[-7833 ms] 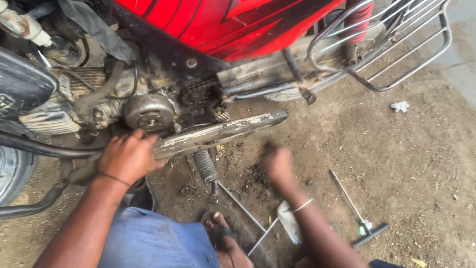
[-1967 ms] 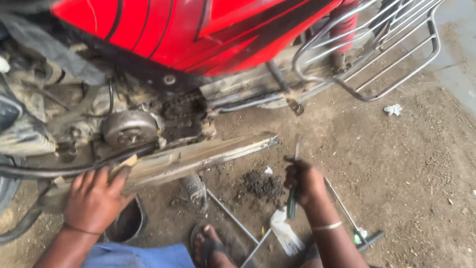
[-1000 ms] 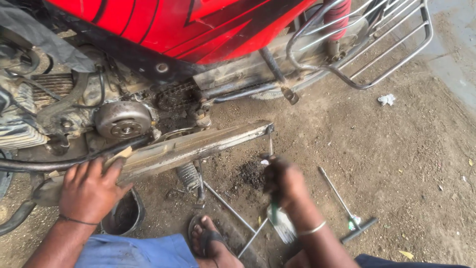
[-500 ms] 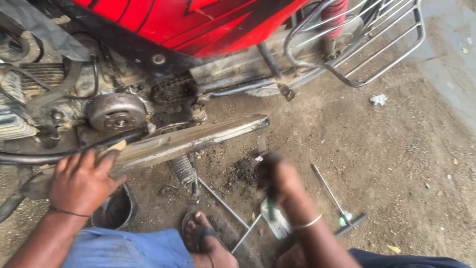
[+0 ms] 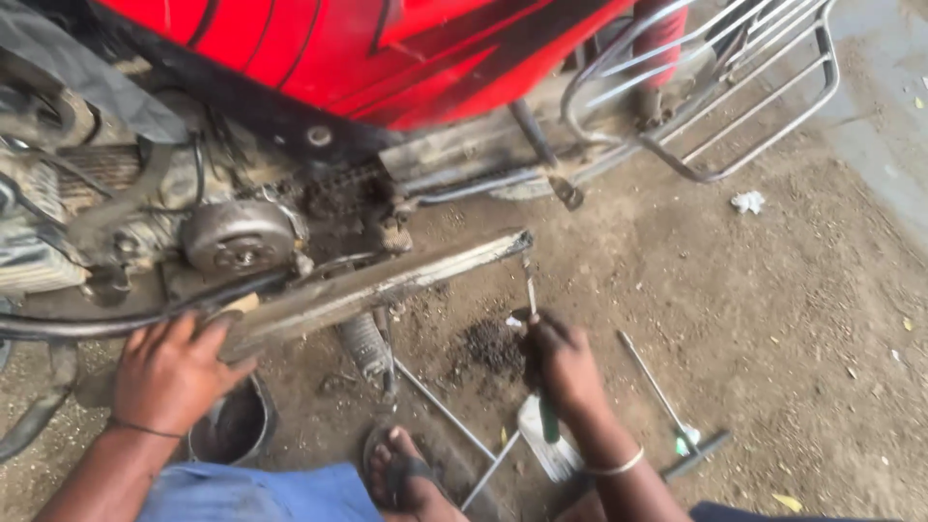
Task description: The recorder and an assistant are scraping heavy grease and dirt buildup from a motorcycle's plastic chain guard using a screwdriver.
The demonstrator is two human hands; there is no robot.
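Left hand (image 5: 174, 372) presses spread fingers on a motorcycle's chain cover (image 5: 372, 287); right hand (image 5: 564, 362) grips a screwdriver (image 5: 537, 348) (tip near its end bolt), needing seating next.

The red motorcycle (image 5: 387, 48) is cut off by the top and left edges, so neither wheel shows whole. The right hand (image 5: 565, 367) is motion-blurred; its fingers hide the middle of the screwdriver (image 5: 547, 416), and whether the tip touches the long metal cover (image 5: 377, 285) cannot be told. The left hand (image 5: 174, 372) covers that cover's near end. The dark bowl (image 5: 232, 430) is partly hidden by the forearm.
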